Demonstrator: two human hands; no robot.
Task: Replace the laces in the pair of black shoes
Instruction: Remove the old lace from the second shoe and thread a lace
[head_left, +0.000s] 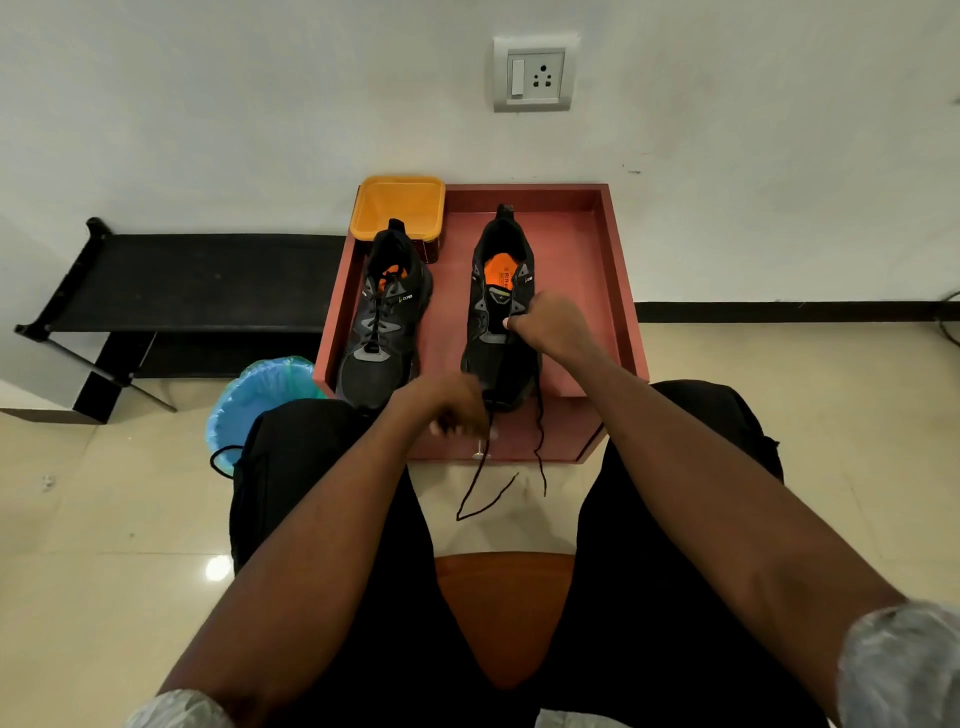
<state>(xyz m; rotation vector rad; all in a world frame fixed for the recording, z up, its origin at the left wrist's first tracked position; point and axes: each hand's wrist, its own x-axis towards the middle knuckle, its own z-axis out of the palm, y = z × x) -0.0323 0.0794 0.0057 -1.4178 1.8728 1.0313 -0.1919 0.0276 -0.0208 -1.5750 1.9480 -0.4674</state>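
Observation:
Two black shoes with orange insoles stand on a reddish tray table (613, 270). The left shoe (382, 332) is laced. The right shoe (501, 312) is mostly unlaced, and a black lace (485, 499) runs from its toe end and hangs off the table's front edge toward the floor. My right hand (550, 325) pinches the shoe's right eyelet edge beside the tongue. My left hand (452, 408), blurred, is at the shoe's toe with its fingers curled round the lace.
An orange container (397, 205) sits at the table's back left corner. A bin with a blue liner (249, 400) stands left of my knee, a black lace (223, 462) draped at its side. A black rack (182, 280) is along the wall. I sit on a brown stool (506, 618).

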